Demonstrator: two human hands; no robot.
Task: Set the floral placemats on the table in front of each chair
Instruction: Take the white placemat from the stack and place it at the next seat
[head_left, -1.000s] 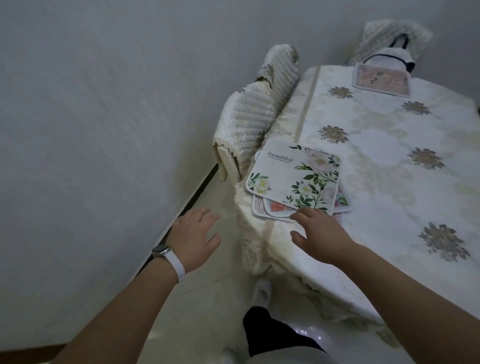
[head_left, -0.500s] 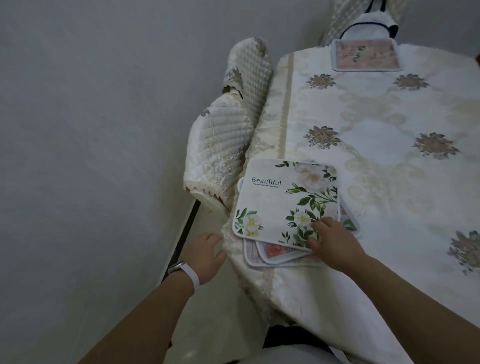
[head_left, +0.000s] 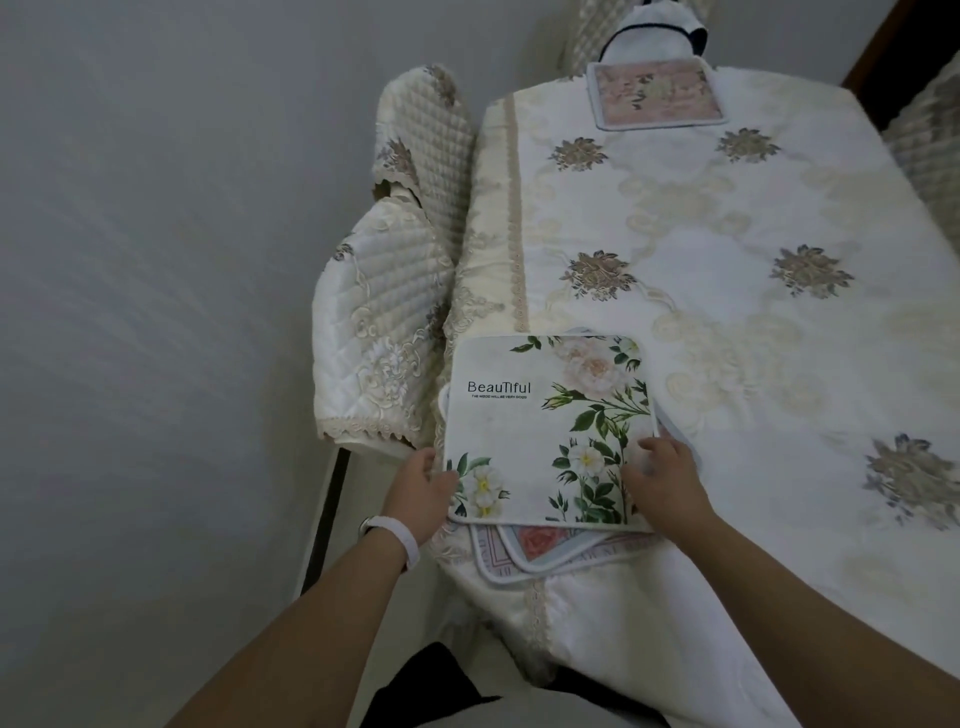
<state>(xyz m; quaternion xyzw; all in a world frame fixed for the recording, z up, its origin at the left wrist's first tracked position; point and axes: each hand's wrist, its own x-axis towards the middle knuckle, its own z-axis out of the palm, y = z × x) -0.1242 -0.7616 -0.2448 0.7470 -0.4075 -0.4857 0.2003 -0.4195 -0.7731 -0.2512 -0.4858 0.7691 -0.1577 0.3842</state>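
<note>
A white floral placemat (head_left: 530, 441) printed "Beautiful" tops a stack at the table's near left corner. Other placemats (head_left: 540, 545) with pink and grey edges stick out under it. My left hand (head_left: 423, 493) grips the top mat's left edge, thumb on top. My right hand (head_left: 662, 480) lies on its right edge with fingers bent over the mat. A pink floral placemat (head_left: 657, 96) lies at the far end of the table, before a chair.
The table (head_left: 727, 364) wears a cream embroidered cloth. Two quilted, covered chairs (head_left: 384, 332) stand along its left side, close to the grey wall. Another chair (head_left: 660, 31) with a white cover stands at the far end, and one more (head_left: 930, 130) at the right edge.
I have stepped closer to the table. My left hand rose from beside the table to the top mat's left edge. My right hand slid to its right edge.
</note>
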